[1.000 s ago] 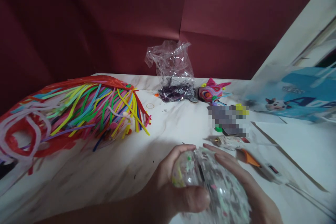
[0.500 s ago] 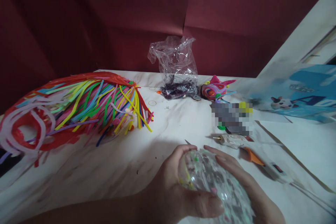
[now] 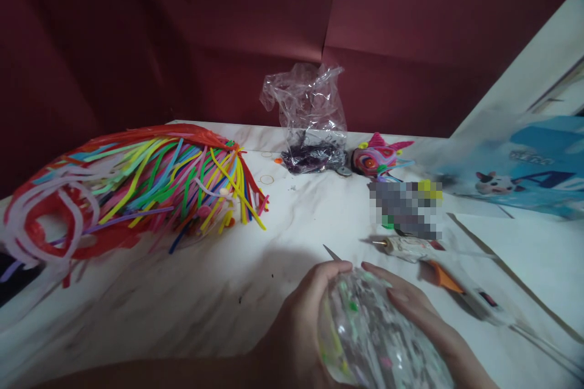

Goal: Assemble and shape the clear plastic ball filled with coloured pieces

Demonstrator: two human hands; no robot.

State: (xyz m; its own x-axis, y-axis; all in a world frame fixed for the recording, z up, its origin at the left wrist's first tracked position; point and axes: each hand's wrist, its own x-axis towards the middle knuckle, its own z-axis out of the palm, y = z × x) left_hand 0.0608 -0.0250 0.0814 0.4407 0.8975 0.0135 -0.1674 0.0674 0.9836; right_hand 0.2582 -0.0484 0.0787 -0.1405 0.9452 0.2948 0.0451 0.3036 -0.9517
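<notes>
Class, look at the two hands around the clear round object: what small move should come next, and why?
Probably ease the clear round object slightly toward the body. The left hand and right hand cup it from either side, while a pointed tip shows just beyond the left fingers; whether it touches them is unclear.

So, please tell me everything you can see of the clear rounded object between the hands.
The clear rounded object looks like shiny plastic, streaked grey and white, with pale green flecks, green and pink spots, and yellow at its left. The left hand and right hand cup its sides low in the view. The frame cuts off its lower part, so contact with the table cannot be told.
</notes>
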